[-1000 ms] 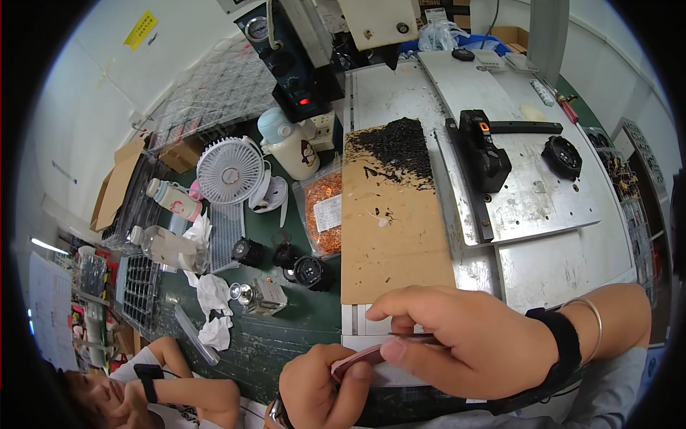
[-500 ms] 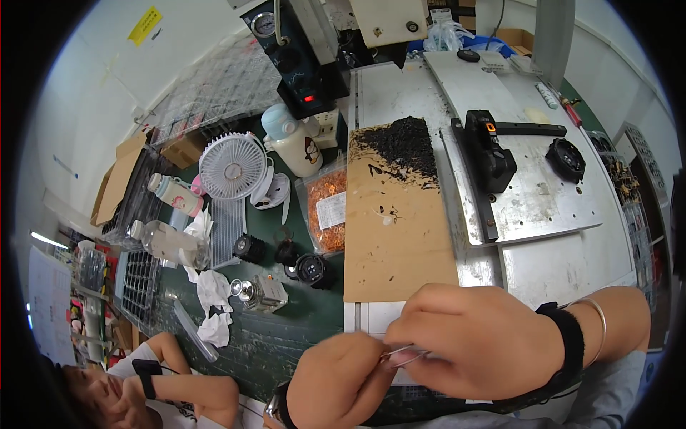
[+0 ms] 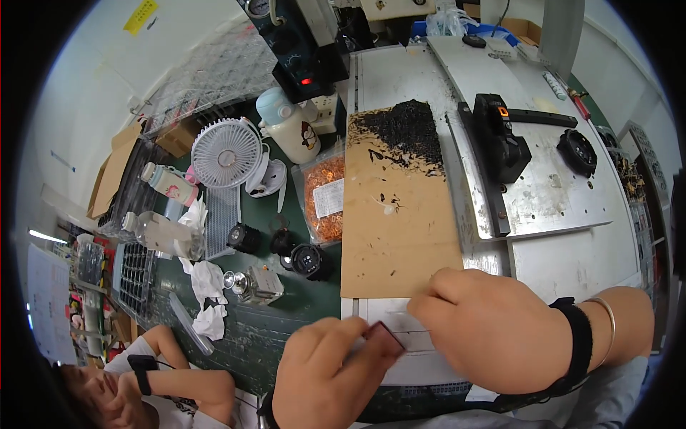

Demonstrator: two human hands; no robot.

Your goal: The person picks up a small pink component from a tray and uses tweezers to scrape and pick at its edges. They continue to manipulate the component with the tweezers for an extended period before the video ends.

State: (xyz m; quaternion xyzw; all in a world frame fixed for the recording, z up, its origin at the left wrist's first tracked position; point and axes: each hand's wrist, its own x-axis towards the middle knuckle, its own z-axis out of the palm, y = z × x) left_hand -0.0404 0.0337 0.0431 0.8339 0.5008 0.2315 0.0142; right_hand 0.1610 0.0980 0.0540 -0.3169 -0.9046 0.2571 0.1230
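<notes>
The left hand [image 3: 325,375] is positioned knuckles up, its fingers pinching a flat dark-red piece [image 3: 386,339], which projects toward the right hand [image 3: 504,336]. The right hand, apart from the piece, is palm-down beside the brown board's [image 3: 400,247] near edge, fingers bent; blur obscures whether they grip anything.

Beyond the left edge of the dark green bench [image 3: 275,322] stands a white wall [image 3: 86,107] bearing a yellow sticker [image 3: 141,16]. Past that edge, toward the near corner, loaded shelves [image 3: 89,318] show in the background, with a bright strip light [image 3: 48,237] above them. A grey post [image 3: 564,36] rises near the far right corner, before a pale right-hand wall [image 3: 618,64].
</notes>
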